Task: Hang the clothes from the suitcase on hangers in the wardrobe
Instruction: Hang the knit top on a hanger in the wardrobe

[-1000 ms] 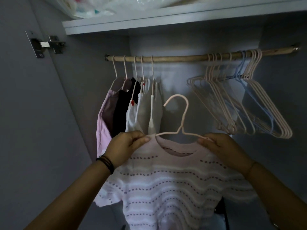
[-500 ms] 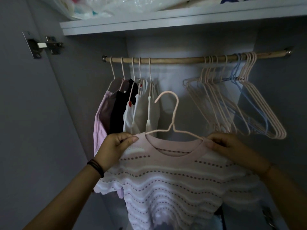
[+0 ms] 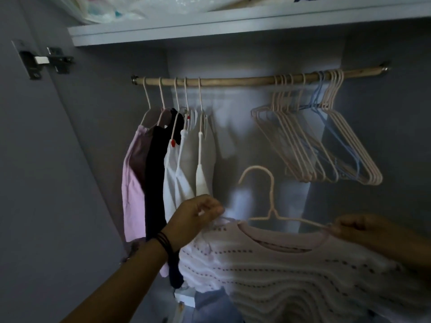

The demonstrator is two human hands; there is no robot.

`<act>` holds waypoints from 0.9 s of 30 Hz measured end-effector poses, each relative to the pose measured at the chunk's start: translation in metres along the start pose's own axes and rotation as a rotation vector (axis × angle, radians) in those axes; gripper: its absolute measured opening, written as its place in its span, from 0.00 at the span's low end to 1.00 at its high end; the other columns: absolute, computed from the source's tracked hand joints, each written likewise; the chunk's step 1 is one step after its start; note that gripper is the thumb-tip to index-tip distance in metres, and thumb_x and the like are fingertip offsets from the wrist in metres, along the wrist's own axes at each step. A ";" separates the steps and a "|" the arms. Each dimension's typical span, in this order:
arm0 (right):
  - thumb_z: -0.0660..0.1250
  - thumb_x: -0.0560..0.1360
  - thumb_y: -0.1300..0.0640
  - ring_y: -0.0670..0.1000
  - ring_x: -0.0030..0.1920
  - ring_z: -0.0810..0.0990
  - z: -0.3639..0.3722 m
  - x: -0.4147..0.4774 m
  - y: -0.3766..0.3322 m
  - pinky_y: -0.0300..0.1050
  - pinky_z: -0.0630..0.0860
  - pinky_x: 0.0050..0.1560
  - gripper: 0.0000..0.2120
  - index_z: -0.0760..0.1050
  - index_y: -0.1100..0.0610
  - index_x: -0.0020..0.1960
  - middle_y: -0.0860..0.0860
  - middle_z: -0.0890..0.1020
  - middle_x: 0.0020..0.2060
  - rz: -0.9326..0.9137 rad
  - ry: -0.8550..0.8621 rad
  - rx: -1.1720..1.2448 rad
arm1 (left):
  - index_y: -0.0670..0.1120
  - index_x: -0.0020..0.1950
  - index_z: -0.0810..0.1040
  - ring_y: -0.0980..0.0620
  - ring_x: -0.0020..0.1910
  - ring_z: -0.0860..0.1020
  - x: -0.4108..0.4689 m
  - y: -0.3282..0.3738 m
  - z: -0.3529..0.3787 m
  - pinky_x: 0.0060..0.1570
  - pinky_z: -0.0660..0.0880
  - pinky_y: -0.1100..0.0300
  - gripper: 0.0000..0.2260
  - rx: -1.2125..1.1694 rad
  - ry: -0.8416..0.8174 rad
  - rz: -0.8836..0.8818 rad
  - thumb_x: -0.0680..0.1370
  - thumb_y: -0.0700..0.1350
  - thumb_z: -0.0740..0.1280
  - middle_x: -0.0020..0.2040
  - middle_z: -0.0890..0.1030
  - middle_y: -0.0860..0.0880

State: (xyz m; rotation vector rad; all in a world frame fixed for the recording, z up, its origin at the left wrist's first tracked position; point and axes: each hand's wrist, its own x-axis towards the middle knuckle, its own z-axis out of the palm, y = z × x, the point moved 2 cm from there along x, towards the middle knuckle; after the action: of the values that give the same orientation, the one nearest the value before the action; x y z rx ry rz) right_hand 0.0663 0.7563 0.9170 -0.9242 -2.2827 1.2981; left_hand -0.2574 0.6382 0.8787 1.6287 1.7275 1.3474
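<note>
A pale pink knit top (image 3: 291, 271) with wavy dotted stripes sits on a pink hanger (image 3: 270, 201), held well below the wooden rail (image 3: 233, 80). My left hand (image 3: 198, 220) pinches the top's left shoulder. My right hand (image 3: 359, 227) pinches the right shoulder together with the hanger's arm. The hanger's hook is free in the air, under the bare middle of the rail. Several hung clothes (image 3: 163, 173) crowd the rail's left end.
A bunch of bare pink and blue hangers (image 3: 326, 145) hangs at the rail's right end. A white shelf (image 3: 233, 26) with plastic-wrapped things runs overhead. The open door with its hinge (image 3: 44, 61) stands at the left.
The top and hanger have dropped lower and shifted right in view. Both hands went with them, still on the shoulders. The camera has tilted, so the rail sits lower in the frame.
</note>
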 end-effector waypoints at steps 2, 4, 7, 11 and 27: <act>0.68 0.48 0.22 0.46 0.31 0.73 -0.002 -0.016 0.006 0.38 0.69 0.31 0.44 0.78 0.64 0.36 0.53 0.76 0.27 0.072 0.035 -0.030 | 0.49 0.43 0.80 0.60 0.41 0.78 0.003 0.006 0.015 0.45 0.72 0.69 0.03 -0.019 -0.028 0.019 0.76 0.43 0.68 0.38 0.81 0.57; 0.68 0.45 0.21 0.47 0.31 0.74 -0.002 -0.031 0.011 0.38 0.69 0.31 0.48 0.78 0.67 0.37 0.56 0.78 0.28 0.154 0.103 -0.008 | 0.49 0.42 0.79 0.62 0.39 0.78 0.005 0.014 0.033 0.42 0.71 0.71 0.04 -0.035 -0.083 0.022 0.76 0.45 0.67 0.37 0.81 0.58; 0.67 0.44 0.21 0.48 0.34 0.80 0.002 -0.046 0.013 0.38 0.74 0.34 0.48 0.82 0.63 0.41 0.58 0.84 0.34 0.187 0.219 0.080 | 0.46 0.45 0.81 0.54 0.43 0.80 0.007 0.022 0.059 0.45 0.75 0.66 0.09 -0.079 -0.148 0.038 0.77 0.50 0.66 0.41 0.83 0.50; 0.63 0.76 0.46 0.44 0.35 0.77 0.023 -0.045 0.007 0.43 0.72 0.46 0.17 0.82 0.54 0.34 0.51 0.84 0.35 0.206 0.388 0.232 | 0.41 0.50 0.81 0.63 0.39 0.80 0.006 0.043 0.104 0.42 0.74 0.69 0.12 -0.211 -0.242 -0.016 0.80 0.48 0.63 0.40 0.82 0.52; 0.62 0.77 0.48 0.52 0.45 0.79 0.081 0.039 -0.029 0.47 0.77 0.49 0.12 0.76 0.56 0.45 0.54 0.80 0.41 0.077 0.386 0.259 | 0.37 0.38 0.75 0.48 0.38 0.68 0.069 0.061 0.102 0.43 0.70 0.55 0.14 -0.505 -0.014 -0.141 0.77 0.45 0.67 0.35 0.68 0.42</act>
State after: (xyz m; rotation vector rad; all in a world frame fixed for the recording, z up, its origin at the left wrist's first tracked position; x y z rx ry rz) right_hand -0.0200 0.7227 0.8998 -1.0694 -1.7580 1.2790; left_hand -0.1577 0.7291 0.9051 1.2083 1.3193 1.5389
